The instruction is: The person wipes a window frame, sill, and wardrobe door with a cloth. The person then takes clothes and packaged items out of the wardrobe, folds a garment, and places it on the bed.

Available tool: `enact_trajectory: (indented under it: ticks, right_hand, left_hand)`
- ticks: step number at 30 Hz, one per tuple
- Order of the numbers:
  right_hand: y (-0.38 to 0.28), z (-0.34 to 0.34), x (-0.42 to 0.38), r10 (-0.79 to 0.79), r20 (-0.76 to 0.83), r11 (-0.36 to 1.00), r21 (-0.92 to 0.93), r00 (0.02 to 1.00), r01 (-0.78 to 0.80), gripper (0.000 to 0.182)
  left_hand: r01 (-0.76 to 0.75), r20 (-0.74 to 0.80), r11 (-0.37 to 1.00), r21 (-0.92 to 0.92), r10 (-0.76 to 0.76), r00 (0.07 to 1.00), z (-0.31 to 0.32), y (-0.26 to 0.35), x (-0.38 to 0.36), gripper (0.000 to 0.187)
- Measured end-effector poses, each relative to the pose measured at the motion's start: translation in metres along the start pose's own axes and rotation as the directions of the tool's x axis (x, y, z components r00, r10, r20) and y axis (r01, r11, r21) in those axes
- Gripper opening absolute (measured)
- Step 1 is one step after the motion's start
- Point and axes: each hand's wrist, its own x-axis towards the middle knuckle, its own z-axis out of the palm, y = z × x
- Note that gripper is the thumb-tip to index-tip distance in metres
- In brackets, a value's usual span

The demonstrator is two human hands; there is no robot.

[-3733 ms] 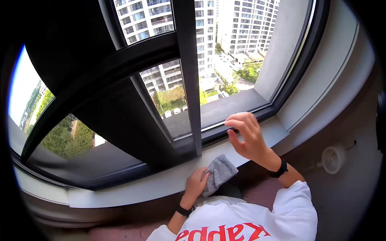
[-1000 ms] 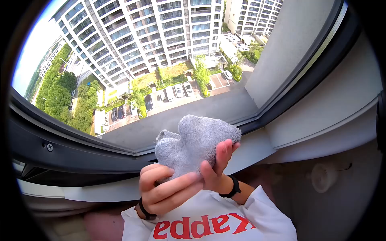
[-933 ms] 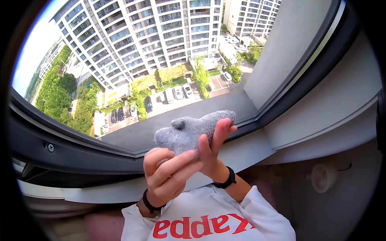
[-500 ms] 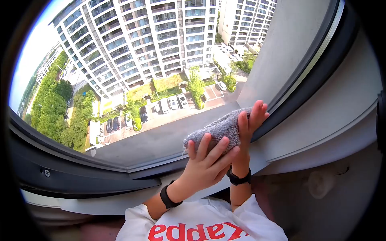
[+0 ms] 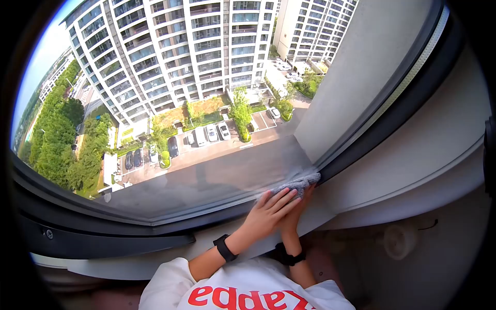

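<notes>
A grey fluffy cloth is bunched against the lower right corner of the window pane, close to the dark frame. My left hand lies over its near side, fingers fairly straight and pressing on it. Tucked beside and partly behind the left is my right hand, which holds the cloth from the right; most of its fingers are hidden. Both wrists carry a black band.
The dark window frame runs along the bottom and up the right side. A black bar with a screw sits at lower left. On the right is a pale wall panel. Outside, far below, are parked cars and tall buildings.
Both hands have moved down with the cloth, which is now pressed into the window's lower corner. My right fingers, previously raised and spread, are now lower and mostly covered. The view has shifted slightly.
</notes>
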Motion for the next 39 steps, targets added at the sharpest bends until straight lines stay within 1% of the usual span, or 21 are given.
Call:
enact_trajectory:
  ticks: [1,4,7,10,13,15,16,19,20,22,23,25,26,27,30,32,34,36,37,38,39]
  right_hand:
    - [-0.007,0.004,-0.004,0.056,0.042,0.998,0.019,0.998,-0.057,0.072]
    - [-0.029,-0.001,-0.003,0.028,0.057,0.995,0.099,0.998,-0.034,0.078]
    - [-0.035,-0.020,0.001,0.019,0.174,0.999,0.023,0.985,-0.024,0.083]
    - [-0.060,-0.032,-0.001,-0.035,0.277,0.999,0.033,0.960,0.027,0.090]
    - [-0.106,-0.035,-0.011,-0.153,0.340,0.976,0.201,0.928,0.087,0.098]
    - [-0.124,-0.031,-0.018,-0.166,0.357,0.964,0.255,0.919,0.075,0.103]
    - [-0.132,-0.028,-0.021,-0.158,0.357,0.959,0.276,0.921,0.058,0.106]
    - [-0.135,-0.021,-0.022,-0.115,0.386,0.961,0.275,0.916,0.005,0.113]
    - [-0.135,-0.023,-0.019,-0.133,0.366,0.961,0.277,0.921,0.029,0.112]
    - [-0.129,-0.024,-0.021,-0.123,0.363,0.963,0.270,0.924,0.022,0.112]
    - [-0.130,-0.021,-0.020,-0.130,0.356,0.959,0.283,0.926,0.026,0.112]
    - [-0.131,-0.018,-0.023,-0.149,0.349,0.960,0.277,0.925,0.050,0.113]
    - [-0.131,-0.017,-0.024,-0.157,0.357,0.959,0.277,0.921,0.056,0.113]
    - [-0.127,-0.019,-0.023,-0.157,0.348,0.965,0.254,0.924,0.068,0.114]
    - [-0.128,-0.018,-0.022,-0.157,0.308,0.958,0.277,0.938,0.069,0.114]
    - [-0.130,-0.025,-0.016,-0.140,0.297,0.954,0.296,0.945,0.048,0.115]
    - [-0.133,-0.020,-0.020,-0.148,0.307,0.936,0.351,0.940,0.033,0.116]
    - [-0.130,-0.015,-0.021,-0.193,0.280,0.932,0.352,0.940,0.086,0.116]
    - [-0.129,-0.016,-0.018,-0.210,0.257,0.936,0.332,0.943,0.118,0.116]
    - [-0.129,-0.014,-0.013,-0.212,0.225,0.939,0.318,0.951,0.133,0.118]
    - [-0.126,-0.016,-0.001,-0.250,0.182,0.939,0.285,0.951,0.192,0.119]
  left_hand:
    - [0.002,0.010,0.999,0.040,-0.003,1.000,-0.003,-0.001,-0.004,0.065]
    - [0.025,0.050,0.999,-0.021,-0.024,0.998,-0.025,0.002,-0.010,0.063]
    - [0.103,0.096,0.959,-0.265,-0.080,0.992,-0.061,0.013,-0.002,0.051]
    - [0.012,0.048,0.810,-0.587,0.020,0.999,-0.116,0.023,0.005,0.041]
    - [-0.287,-0.202,0.605,-0.743,0.206,0.957,-0.168,0.042,0.006,0.032]
    - [-0.455,-0.394,0.486,-0.746,0.229,0.890,-0.189,0.057,0.007,0.027]
    - [-0.533,-0.500,0.525,-0.664,0.219,0.838,-0.200,0.066,0.011,0.019]
    - [-0.550,-0.664,0.525,-0.650,-0.039,0.747,-0.201,0.104,0.006,0.009]
    - [-0.566,-0.667,0.547,-0.616,0.020,0.745,-0.203,0.101,0.005,0.008]
    - [-0.584,-0.750,0.617,-0.528,-0.016,0.661,-0.196,0.108,0.010,0.007]
    - [-0.563,-0.821,0.681,-0.468,-0.100,0.561,-0.187,0.120,0.024,0.008]
    - [-0.440,-0.787,0.726,-0.528,-0.224,0.575,-0.193,0.125,0.016,0.008]
    - [-0.351,-0.675,0.683,-0.640,-0.282,0.682,-0.210,0.126,0.004,0.009]
    - [-0.348,-0.705,0.712,-0.610,-0.287,0.649,-0.209,0.128,0.006,0.009]
    - [-0.223,-0.783,0.812,-0.540,-0.387,0.487,-0.198,0.148,0.016,0.012]
    - [-0.280,-0.787,0.784,-0.554,-0.384,0.483,-0.191,0.150,0.026,0.013]
    - [-0.284,-0.805,0.795,-0.536,-0.380,0.455,-0.190,0.142,0.029,0.014]
    - [-0.342,-0.709,0.761,-0.551,-0.211,0.673,-0.208,0.125,0.013,0.017]
    - [-0.362,-0.638,0.738,-0.569,-0.119,0.761,-0.218,0.115,0.005,0.018]
    - [-0.297,-0.740,0.814,-0.499,-0.221,0.635,-0.215,0.127,0.007,0.019]
    - [-0.291,-0.799,0.840,-0.458,-0.247,0.548,-0.208,0.131,0.011,0.019]
